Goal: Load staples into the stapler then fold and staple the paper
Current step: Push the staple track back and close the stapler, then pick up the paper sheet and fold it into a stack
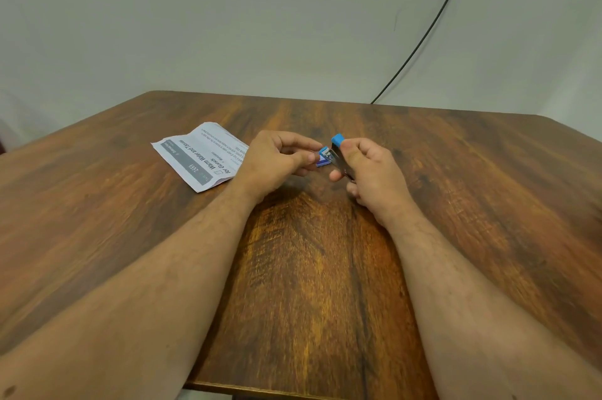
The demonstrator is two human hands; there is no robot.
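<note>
My right hand (369,171) grips a small blue stapler (336,152) above the middle of the wooden table (325,269); its blue top is hinged up and the metal channel shows. My left hand (277,160) pinches something small at the stapler's front end; whether it is a staple strip I cannot tell. A small blue-and-purple box (322,163) lies on the table just under the two hands, mostly hidden. A printed sheet of paper (202,155), creased and lying flat, sits left of my left hand.
A black cable (433,21) runs down the pale wall behind the table's far right edge. The table's near edge is at the bottom of the view, between my forearms.
</note>
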